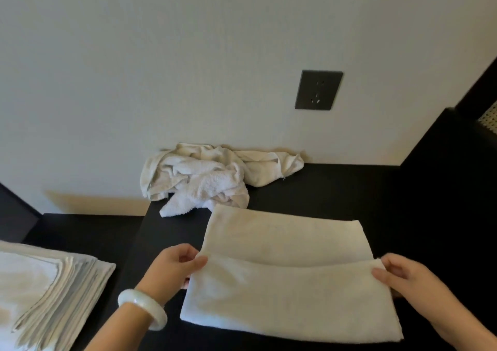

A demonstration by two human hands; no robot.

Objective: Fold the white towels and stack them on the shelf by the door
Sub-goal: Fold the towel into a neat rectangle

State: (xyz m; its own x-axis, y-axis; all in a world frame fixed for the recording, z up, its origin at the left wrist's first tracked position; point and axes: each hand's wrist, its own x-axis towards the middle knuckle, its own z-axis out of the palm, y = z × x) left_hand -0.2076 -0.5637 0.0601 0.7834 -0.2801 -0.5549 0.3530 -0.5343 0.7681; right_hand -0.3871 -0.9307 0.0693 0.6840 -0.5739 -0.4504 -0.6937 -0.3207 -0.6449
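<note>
Lying on the black counter (pixel 336 189), the towel (pixel 285 283) is showing two layers, the near one lapping over the far one; the left hand (pixel 172 267) is pinching the lapped edge's left corner between thumb and fingers; the right hand (pixel 411 280) is pinching the right corner likewise. A crumpled heap (pixel 209 178) is sitting just beyond the towel against the wall (pixel 188 54), below a socket (pixel 318 90); a folded stack (pixel 53 291) is lying well to the left; a white bangle (pixel 142 309) is circling the left wrist.
</note>
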